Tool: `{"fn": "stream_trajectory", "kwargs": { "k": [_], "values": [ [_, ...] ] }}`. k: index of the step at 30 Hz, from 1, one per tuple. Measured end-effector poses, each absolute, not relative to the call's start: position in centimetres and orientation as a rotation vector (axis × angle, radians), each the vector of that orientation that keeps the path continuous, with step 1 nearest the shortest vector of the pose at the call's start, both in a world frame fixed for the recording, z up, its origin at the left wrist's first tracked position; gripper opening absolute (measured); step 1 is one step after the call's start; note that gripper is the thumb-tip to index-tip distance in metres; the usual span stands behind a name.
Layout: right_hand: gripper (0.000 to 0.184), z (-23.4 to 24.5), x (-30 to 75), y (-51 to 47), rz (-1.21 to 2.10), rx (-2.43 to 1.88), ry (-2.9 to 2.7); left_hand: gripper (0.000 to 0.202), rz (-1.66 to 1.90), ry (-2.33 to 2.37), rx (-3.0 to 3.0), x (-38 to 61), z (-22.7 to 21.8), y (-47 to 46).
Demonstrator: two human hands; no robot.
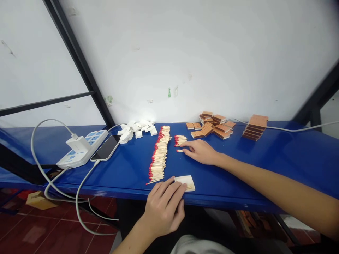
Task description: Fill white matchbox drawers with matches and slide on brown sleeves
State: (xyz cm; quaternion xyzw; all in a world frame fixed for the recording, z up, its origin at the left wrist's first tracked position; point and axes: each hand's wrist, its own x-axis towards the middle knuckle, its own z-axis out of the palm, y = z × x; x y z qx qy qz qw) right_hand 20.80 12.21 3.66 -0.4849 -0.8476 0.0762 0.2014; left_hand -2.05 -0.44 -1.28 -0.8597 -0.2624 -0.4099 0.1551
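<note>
My left hand (166, 204) is closed on the left side of a white matchbox tray (191, 179) at the table's front edge. A few matches (189, 186) lie inside the tray, partly behind my fingers. Farther back, my right hand (202, 151) reaches in from the right, index finger and thumb apart. Its index fingertip is at the lower end of a small pile of red-tipped matches (180, 139). By the thumb tip lies a small separate bunch of matches (179, 150). A long row of red-tipped matches (159, 155) stretches from back to front, left of both.
White trays (137, 128) are heaped at the back left. Brown matchbox sleeves (212, 125) lie in a loose heap at the back, with a stack of matchboxes (255, 127) to the right. A phone (106, 147), power strip (83, 148) and white cables occupy the left.
</note>
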Motion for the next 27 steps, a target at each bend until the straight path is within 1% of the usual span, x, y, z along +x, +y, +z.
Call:
{"fn": "stream_trajectory", "kwargs": {
  "k": [15,24,27],
  "values": [
    [0.036,3.76,20.79,12.32,0.192,-1.394,-2.383,0.038,-1.194,-0.757,-2.473,-2.00,-1.38,-0.39],
    [0.027,3.51,20.91,12.43,0.242,-1.337,-2.344,0.038,-1.179,-0.765,-2.476,-2.02,-1.48,-0.50],
    [0.027,3.48,20.91,12.33,0.270,-1.308,-2.317,0.039,-1.185,-0.763,-2.478,-2.02,-1.54,-0.46]
  ]
}}
